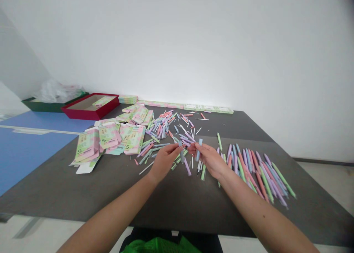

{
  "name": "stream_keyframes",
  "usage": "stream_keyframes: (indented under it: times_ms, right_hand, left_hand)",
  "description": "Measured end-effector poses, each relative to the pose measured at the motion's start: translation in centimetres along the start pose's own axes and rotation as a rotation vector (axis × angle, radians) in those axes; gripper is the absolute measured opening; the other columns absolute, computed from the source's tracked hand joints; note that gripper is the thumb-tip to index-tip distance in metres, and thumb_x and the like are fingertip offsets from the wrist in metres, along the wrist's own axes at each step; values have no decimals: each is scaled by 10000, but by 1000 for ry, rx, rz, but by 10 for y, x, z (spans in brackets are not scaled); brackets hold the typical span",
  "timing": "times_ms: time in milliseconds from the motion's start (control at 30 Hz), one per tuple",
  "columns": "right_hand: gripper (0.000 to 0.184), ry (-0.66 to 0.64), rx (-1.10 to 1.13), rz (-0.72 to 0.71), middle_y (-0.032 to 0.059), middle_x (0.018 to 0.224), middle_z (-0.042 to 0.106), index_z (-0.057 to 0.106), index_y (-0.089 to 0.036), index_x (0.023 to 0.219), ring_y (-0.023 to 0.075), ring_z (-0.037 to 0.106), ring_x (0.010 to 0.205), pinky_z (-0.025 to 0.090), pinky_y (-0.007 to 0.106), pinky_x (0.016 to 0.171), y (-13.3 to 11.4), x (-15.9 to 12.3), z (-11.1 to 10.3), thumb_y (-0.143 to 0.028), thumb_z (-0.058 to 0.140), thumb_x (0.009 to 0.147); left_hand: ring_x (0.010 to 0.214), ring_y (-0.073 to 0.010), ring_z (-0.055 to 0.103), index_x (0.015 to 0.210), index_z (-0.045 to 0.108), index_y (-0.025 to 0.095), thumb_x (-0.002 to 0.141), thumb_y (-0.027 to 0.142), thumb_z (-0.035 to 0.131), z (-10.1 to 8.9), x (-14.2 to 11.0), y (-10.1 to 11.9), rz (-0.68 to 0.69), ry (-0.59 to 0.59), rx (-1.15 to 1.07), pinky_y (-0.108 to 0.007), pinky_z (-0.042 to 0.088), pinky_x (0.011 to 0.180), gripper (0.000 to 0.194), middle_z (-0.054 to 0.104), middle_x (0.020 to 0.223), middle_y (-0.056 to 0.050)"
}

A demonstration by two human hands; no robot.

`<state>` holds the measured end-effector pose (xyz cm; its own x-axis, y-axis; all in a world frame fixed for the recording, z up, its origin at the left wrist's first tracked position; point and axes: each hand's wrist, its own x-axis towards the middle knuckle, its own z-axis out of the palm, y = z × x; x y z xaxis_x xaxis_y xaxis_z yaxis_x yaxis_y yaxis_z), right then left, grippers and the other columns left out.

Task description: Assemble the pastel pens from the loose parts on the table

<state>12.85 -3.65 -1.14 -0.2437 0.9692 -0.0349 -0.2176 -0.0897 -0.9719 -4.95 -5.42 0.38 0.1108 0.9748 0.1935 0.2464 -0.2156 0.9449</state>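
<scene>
Both my hands are close together over the middle of the dark table. My left hand (166, 159) is closed in a pinch on a short blue-grey pen part (181, 152). My right hand (210, 160) pinches a light blue pen part (198, 150), held nearly upright. The two parts are apart. Beneath and behind the hands lies a loose heap of pastel pen parts (163, 125). Near my right wrist lie rows of whole-looking pens (262, 175) in green, purple, red and blue. A purple pen part (187, 167) and several thin white and black refills (199, 167) lie just below my fingers.
Flat printed cartons (134, 138) lie in piles at the left. Behind them stand a red box lid (83, 114) and a green tray (45, 106) with clear plastic bags (59, 91). A row of small boxes (193, 107) lines the wall. The table's front edge is near my body.
</scene>
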Motion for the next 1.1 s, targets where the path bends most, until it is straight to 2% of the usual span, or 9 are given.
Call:
stream_keyframes:
  times_ms: [133,267,333,467,533,667,767,833,1100]
  right_hand:
    - [327,9,18,10,66,863,688,680,-169,907,159,616,803,454,273,739,-2,-4,1,-447,614,749]
    - [314,27,-167,-52,37,821,685,677,-182,925,151,601,746,443,278,729,-2,-8,3,-434,585,762]
    - [302,8,-396,-29,24,779,679,681,-186,884,158,597,723,436,285,711,2,-8,2,-437,543,786]
    - [272,1,-1076,85,30,703,659,680,-187,729,182,603,718,406,287,697,16,-4,-5,-403,527,794]
    - [249,15,-1224,121,52,700,656,669,-179,697,198,607,724,394,290,692,25,-1,-9,-378,545,782]
    - [257,71,-1295,120,105,862,657,654,-163,842,237,593,843,385,296,703,33,-1,-11,-394,581,757]
    - [392,139,-1309,51,91,943,640,584,-170,1079,228,573,909,387,290,742,28,-5,-10,-408,572,768]
    - [398,152,-1261,-10,67,906,644,562,-178,1123,209,582,864,395,285,732,23,-10,-5,-406,531,798]
    - [251,-136,-991,-58,15,811,670,628,-248,991,177,585,720,383,250,618,17,-41,27,-374,519,803]
  left_hand:
    - [838,-187,569,942,687,181,797,434,518,0,-9,-3,-21,-59,12,-260,420,770,337,675,864,-17]
    - [848,-190,564,982,682,175,792,454,520,0,-15,-4,-78,-85,-80,-278,426,793,375,666,853,-28]
    - [838,-186,565,986,681,159,785,463,528,1,-16,-5,-137,-91,-190,-286,431,793,395,664,856,-41]
    - [722,-146,555,930,694,144,740,481,581,0,-18,-14,-255,-69,-338,-269,439,724,403,650,783,-39]
    - [674,-129,539,910,696,144,722,491,597,-2,-21,-22,-298,-39,-346,-259,433,691,407,633,742,-27]
    - [652,-119,523,875,690,139,724,493,595,-8,-29,-33,-360,-11,-320,-249,423,673,397,608,704,-15]
    - [670,-126,534,855,685,137,715,498,603,-9,-37,-31,-379,-31,-314,-247,425,674,396,617,731,-27]
    - [688,-136,546,861,686,136,709,503,605,-8,-41,-27,-388,-58,-307,-251,430,679,406,631,759,-40]
    - [820,-187,604,908,671,153,771,436,550,10,-44,-24,-283,-129,-231,-292,448,773,338,675,843,-43]
